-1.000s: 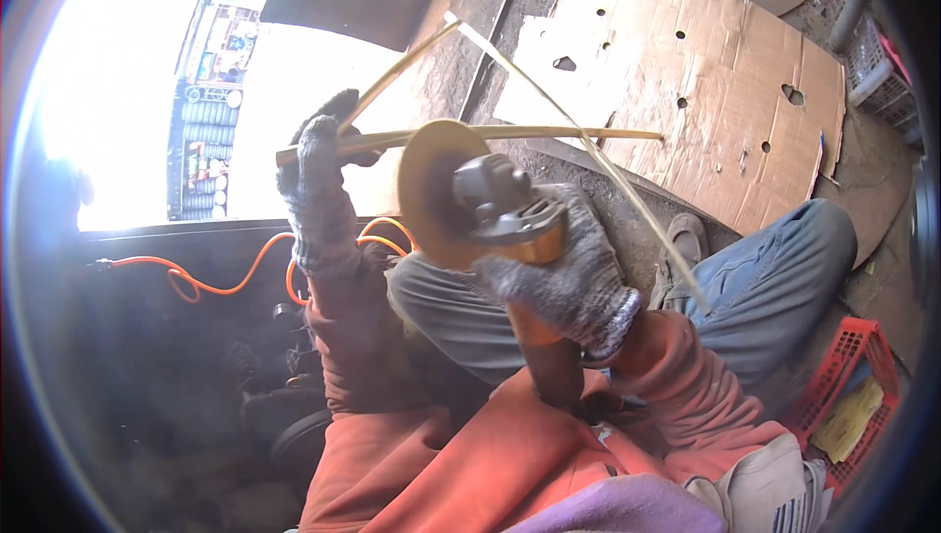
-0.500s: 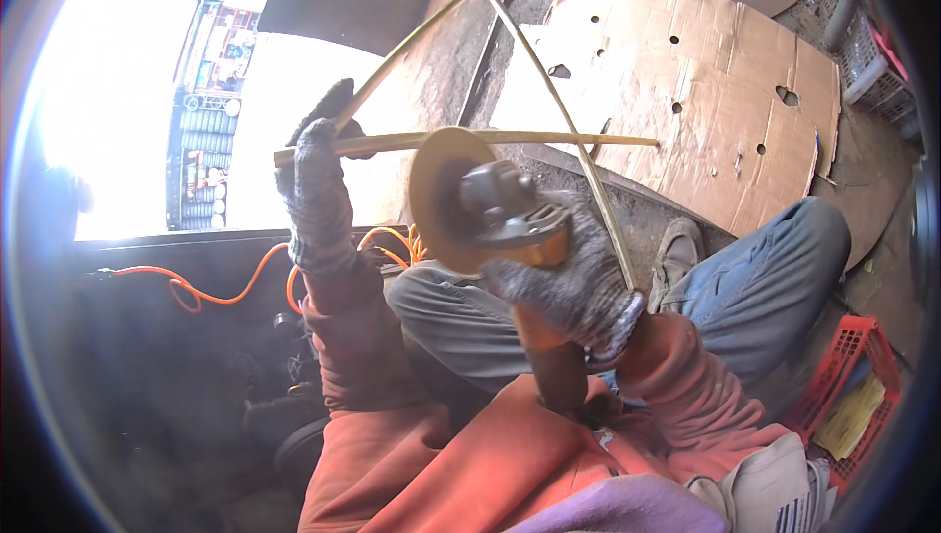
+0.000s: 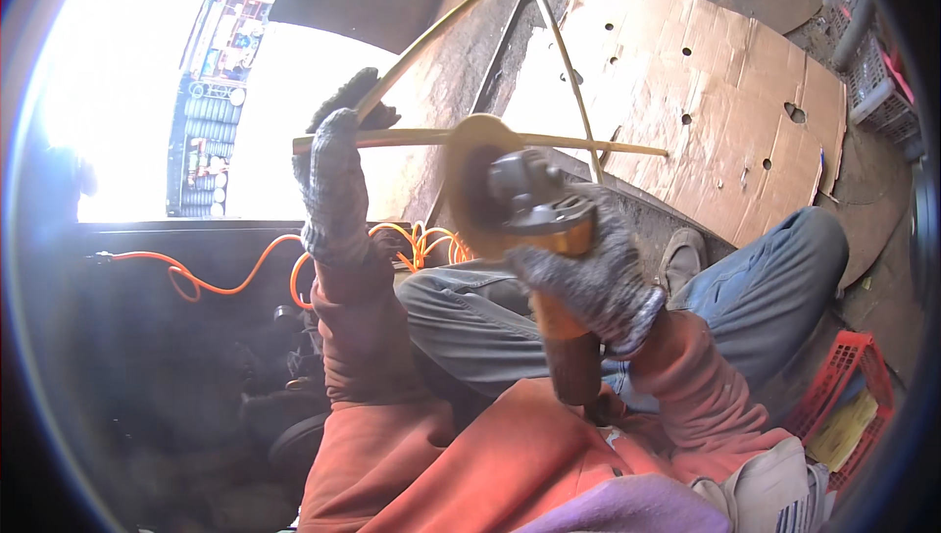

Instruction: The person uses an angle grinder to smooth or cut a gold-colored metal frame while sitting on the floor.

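My left hand [image 3: 336, 185], in a grey knitted glove, is closed round one corner of a thin brass-coloured metal frame [image 3: 412, 138]. Its bars make a triangle, with one long bar running to the right past the crossing. In my gloved right hand [image 3: 603, 273] is a yellow angle grinder [image 3: 557, 239], held by its body with the handle end hanging toward my lap. The grinder's round tan disc [image 3: 480, 190] overlaps the long bar in view. I cannot tell whether the two touch. The disc looks blurred.
A flattened cardboard sheet [image 3: 725, 101] with holes lies on the floor ahead. An orange hose [image 3: 245, 280] coils at the left over a dark surface. A red plastic basket [image 3: 851, 361] stands at my right, and grey crates [image 3: 879, 82] are farther off. My legs are folded beneath the grinder.
The frame and my left hand have shifted a little to the right. The grinder has moved slightly right too, its disc still over the long bar. Both hands keep their grip.
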### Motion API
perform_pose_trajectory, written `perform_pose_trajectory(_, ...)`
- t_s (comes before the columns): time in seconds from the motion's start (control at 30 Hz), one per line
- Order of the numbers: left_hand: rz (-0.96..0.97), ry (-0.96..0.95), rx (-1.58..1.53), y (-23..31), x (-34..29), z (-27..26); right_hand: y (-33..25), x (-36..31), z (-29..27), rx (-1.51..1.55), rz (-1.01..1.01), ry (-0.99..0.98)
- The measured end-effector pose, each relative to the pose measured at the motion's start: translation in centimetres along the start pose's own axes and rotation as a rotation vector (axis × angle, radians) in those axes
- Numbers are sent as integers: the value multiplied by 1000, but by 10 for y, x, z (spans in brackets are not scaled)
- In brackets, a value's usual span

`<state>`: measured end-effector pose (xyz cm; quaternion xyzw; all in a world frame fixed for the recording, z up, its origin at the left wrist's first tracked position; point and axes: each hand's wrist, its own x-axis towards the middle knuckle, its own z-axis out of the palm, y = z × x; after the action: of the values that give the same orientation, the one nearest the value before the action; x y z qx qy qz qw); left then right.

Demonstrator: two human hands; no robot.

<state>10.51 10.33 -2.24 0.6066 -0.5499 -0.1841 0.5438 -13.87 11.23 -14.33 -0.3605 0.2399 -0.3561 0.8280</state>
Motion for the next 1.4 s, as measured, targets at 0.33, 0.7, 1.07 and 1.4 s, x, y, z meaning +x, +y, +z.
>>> perform_pose_trajectory(0.33, -69, -135, -141, -14, 13, -4, 1, 0, 0, -21, 42, 60)
perform_pose_trajectory(0.7, -23, -121, -159, -12, 12, -3, 15, 4, -43, -38, 219, 115)
perform_pose_trajectory(1.07, -4, -128, -234, -9, 21, 5, 9, 12, -20, -93, 6, 133)
perform_pose_trajectory(1.4, -23, -192, -213, -13, 18, 3, 13, 9, -7, -162, -173, 8)
